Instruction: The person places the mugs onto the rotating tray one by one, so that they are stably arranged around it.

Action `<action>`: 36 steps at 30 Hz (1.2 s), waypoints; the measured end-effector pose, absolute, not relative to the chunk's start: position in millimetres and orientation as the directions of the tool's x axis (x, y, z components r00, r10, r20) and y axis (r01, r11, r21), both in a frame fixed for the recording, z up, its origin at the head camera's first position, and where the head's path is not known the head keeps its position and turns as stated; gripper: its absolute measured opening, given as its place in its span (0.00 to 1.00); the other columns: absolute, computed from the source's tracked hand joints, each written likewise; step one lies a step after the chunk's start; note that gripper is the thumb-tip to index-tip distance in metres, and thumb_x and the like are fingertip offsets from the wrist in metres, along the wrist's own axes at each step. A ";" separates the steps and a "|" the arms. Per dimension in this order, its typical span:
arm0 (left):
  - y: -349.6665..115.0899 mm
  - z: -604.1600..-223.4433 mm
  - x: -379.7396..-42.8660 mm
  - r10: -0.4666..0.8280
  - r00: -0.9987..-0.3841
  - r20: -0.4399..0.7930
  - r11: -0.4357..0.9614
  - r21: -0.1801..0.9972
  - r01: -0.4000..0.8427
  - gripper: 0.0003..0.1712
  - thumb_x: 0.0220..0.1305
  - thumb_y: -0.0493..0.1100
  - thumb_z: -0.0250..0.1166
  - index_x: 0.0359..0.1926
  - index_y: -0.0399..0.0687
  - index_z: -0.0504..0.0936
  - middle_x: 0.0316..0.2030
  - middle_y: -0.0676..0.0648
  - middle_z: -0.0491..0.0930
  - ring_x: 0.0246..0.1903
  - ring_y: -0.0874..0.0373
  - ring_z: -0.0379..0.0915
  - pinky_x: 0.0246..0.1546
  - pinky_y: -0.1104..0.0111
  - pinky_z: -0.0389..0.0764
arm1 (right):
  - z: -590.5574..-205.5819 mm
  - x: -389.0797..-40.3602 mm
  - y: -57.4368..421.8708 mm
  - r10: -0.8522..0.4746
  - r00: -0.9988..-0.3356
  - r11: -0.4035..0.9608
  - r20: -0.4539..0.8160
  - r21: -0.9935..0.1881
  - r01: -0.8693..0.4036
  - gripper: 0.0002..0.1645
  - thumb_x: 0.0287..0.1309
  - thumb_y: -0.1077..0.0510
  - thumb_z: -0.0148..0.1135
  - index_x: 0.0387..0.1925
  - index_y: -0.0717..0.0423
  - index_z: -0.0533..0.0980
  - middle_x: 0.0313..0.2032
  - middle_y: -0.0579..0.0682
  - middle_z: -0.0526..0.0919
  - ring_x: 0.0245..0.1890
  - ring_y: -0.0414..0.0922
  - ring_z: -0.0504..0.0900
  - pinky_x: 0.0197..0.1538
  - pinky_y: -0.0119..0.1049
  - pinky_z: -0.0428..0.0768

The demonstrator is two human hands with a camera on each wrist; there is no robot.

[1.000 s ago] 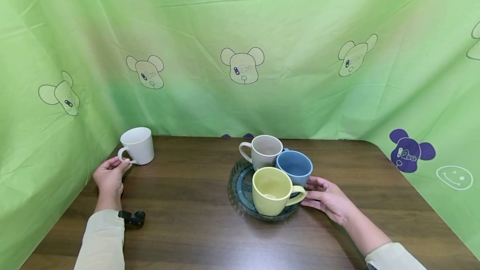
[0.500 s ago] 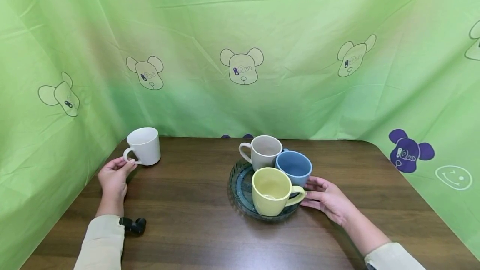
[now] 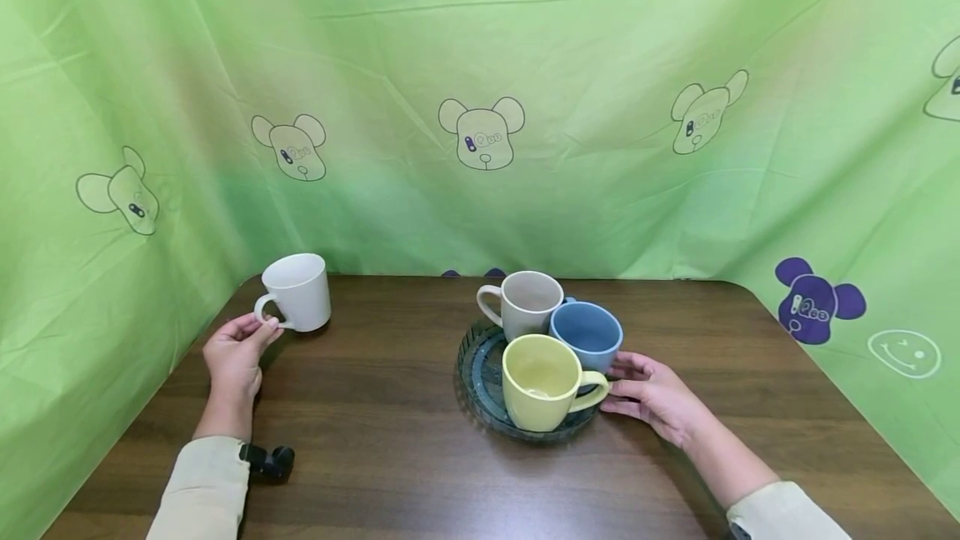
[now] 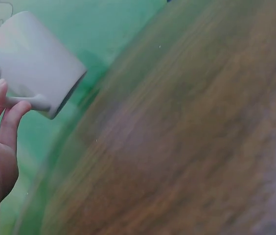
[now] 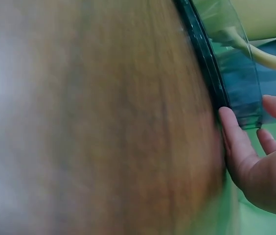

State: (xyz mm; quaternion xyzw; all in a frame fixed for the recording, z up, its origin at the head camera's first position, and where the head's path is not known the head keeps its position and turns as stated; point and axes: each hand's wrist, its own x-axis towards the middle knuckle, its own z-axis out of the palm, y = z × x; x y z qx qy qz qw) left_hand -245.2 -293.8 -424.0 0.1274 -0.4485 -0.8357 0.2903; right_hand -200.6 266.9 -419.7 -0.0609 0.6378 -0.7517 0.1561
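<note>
In the head view my left hand [image 3: 235,355] pinches the lower part of the handle of a white mug [image 3: 303,294] at the left. In the left wrist view a thin gap seems to part the mug [image 4: 33,63] from the table. Over at the right, the fairly straight fingers of my right hand [image 3: 660,402] touch the side of a round dark-teal glass tray [image 3: 476,394]. Three mugs stand upright on it: a grey mug [image 3: 521,319] at the back, a blue mug [image 3: 588,340] at the right, and a yellow mug [image 3: 540,394] in front, its handle pointing right.
The brown wooden table [image 3: 375,423] stretches between the white mug and the tray. Behind and at both sides hangs a green curtain [image 3: 390,48] with printed bear heads, close to the table's far and left edges.
My left hand has carried the white mug a little to the right. My right hand, the tray and its three mugs have kept their places.
</note>
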 end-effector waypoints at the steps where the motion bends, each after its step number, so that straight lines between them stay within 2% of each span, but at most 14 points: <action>1: -293.2 -423.7 -245.2 -0.598 -0.800 0.045 -0.435 0.820 0.371 0.14 0.49 0.13 0.63 0.28 0.32 0.84 0.21 0.45 0.78 0.20 0.59 0.81 0.27 0.68 0.86 | -419.0 -201.3 267.1 -0.315 -0.943 -0.129 -0.111 -0.979 0.158 0.31 0.58 0.75 0.55 0.62 0.72 0.57 0.46 0.53 0.75 0.41 0.45 0.82 0.49 0.46 0.84; 7: -288.4 -421.6 -244.0 -0.589 -0.806 0.048 -0.447 0.812 0.376 0.13 0.49 0.13 0.62 0.31 0.27 0.83 0.22 0.44 0.79 0.21 0.58 0.81 0.27 0.67 0.86 | -416.7 -208.7 269.2 -0.331 -0.939 -0.104 -0.097 -0.985 0.138 0.29 0.59 0.74 0.54 0.61 0.74 0.59 0.44 0.52 0.77 0.43 0.43 0.82 0.50 0.43 0.84; 11: -285.1 -419.9 -242.0 -0.573 -0.818 0.053 -0.460 0.805 0.374 0.13 0.50 0.13 0.62 0.29 0.29 0.84 0.22 0.44 0.79 0.21 0.57 0.81 0.27 0.67 0.86 | -415.7 -214.3 269.8 -0.339 -0.935 -0.124 -0.102 -0.981 0.152 0.21 0.61 0.73 0.52 0.56 0.65 0.67 0.43 0.51 0.78 0.42 0.42 0.81 0.50 0.43 0.84; 16: -279.3 -415.9 -238.6 -0.546 -0.836 0.050 -0.481 0.799 0.362 0.15 0.51 0.13 0.61 0.27 0.32 0.84 0.23 0.44 0.79 0.22 0.57 0.82 0.29 0.67 0.86 | -415.0 -220.8 271.3 -0.328 -0.934 -0.118 -0.142 -0.975 0.190 0.18 0.63 0.73 0.50 0.52 0.57 0.72 0.40 0.50 0.78 0.39 0.41 0.80 0.49 0.45 0.84; 23: -270.7 -409.9 -235.3 -0.504 -0.862 0.065 -0.500 0.791 0.352 0.16 0.52 0.13 0.60 0.26 0.34 0.85 0.23 0.43 0.80 0.23 0.56 0.82 0.30 0.66 0.86 | -415.2 -223.7 275.9 -0.395 -0.908 -0.061 -0.141 -0.982 0.179 0.21 0.65 0.71 0.50 0.58 0.60 0.67 0.42 0.51 0.78 0.42 0.46 0.82 0.47 0.48 0.85; 29: -264.1 -407.0 -234.7 -0.469 -0.880 0.076 -0.543 0.761 0.355 0.16 0.52 0.12 0.59 0.27 0.32 0.84 0.24 0.42 0.80 0.23 0.55 0.82 0.30 0.66 0.86 | -416.3 -221.0 276.5 -0.408 -0.904 -0.108 -0.133 -0.975 0.192 0.21 0.64 0.72 0.52 0.56 0.56 0.69 0.42 0.52 0.78 0.41 0.48 0.84 0.48 0.47 0.85; 36: -255.0 -403.6 -232.6 -0.441 -0.893 0.094 -0.549 0.758 0.351 0.14 0.53 0.14 0.60 0.28 0.32 0.84 0.25 0.42 0.80 0.24 0.55 0.83 0.31 0.66 0.87 | -418.0 -217.5 275.1 -0.402 -0.908 -0.143 -0.116 -0.972 0.187 0.22 0.63 0.73 0.51 0.57 0.58 0.69 0.43 0.52 0.77 0.42 0.46 0.83 0.49 0.48 0.84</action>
